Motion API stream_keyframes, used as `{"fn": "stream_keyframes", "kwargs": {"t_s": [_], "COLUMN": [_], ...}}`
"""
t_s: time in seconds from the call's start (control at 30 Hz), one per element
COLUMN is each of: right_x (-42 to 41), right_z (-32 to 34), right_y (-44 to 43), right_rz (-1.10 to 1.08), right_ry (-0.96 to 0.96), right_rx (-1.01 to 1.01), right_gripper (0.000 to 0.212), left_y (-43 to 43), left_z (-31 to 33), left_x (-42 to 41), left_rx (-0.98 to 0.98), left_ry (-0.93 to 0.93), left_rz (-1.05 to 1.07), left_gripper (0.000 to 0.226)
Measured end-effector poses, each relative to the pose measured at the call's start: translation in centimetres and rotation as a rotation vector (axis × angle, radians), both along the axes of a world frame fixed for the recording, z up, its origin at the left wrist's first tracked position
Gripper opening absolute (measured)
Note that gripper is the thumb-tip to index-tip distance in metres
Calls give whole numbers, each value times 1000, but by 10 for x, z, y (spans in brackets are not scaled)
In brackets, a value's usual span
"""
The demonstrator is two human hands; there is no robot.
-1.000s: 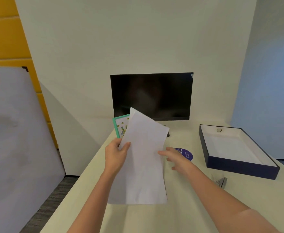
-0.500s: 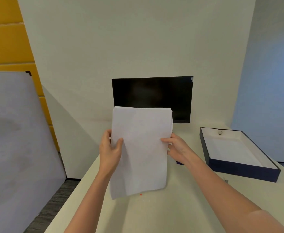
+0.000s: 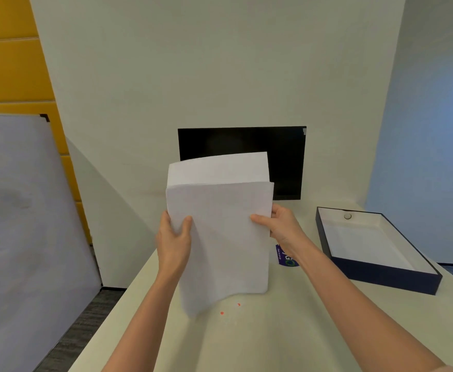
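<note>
White lettering runs across a purple label [image 3: 287, 257] lying on the table [image 3: 273, 342], the only print in view. Most of it is hidden behind the sheets of paper [image 3: 220, 237] and the wrist of the right hand [image 3: 280, 226]. The strip that shows carries a line of small white characters and parts of larger ones beside a green ring. All are too cut off and blurred to read as words.

Two hands: one left hand [image 3: 173, 242], one right hand [image 3: 281, 226]. White paper [image 3: 220, 237] in two layers. One black monitor [image 3: 287, 157], one dark-blue box [image 3: 386, 277], two orange dots [image 3: 222, 313], one whiteboard [image 3: 18, 224].
</note>
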State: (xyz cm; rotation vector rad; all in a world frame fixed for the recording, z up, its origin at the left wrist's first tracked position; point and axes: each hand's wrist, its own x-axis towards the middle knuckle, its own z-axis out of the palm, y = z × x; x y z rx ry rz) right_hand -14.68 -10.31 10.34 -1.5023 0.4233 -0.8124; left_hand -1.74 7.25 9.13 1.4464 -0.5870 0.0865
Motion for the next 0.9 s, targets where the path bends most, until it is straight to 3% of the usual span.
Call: {"fn": "stream_keyframes", "kwargs": {"t_s": [0.1,0.2,0.33,0.5,0.6,0.77,0.9], "right_x": [-6,-19,-34,-38,-39,-40,-38], "right_z": [1,2,-7,-16,-7,-6,11], "right_y": [10,10,14,31,40,57,60], "right_rz": [-56,-18,-13,-137,-174,-277,-382], "right_ry": [-79,-117,-38,-79,-134,-45,-93], "right_rx": [-27,-22,-109,-110,-176,-373,-519], "right_gripper": [25,33,50,28,27,65,81], "left_y": [-2,3,12,12,11,14,16], "left_z": [4,7,-1,-5,1,1,12], "left_x": [-13,-13,-10,-21,-30,-40,-38], "left_rx": [-5,-59,-6,-4,-21,5,53], "left_ry": [-21,-4,8,-99,-178,-248,-412], "left_rz": [39,-76,-187,-84,-19,15,72], "left_gripper": [9,16,28,29,24,72,87]}}
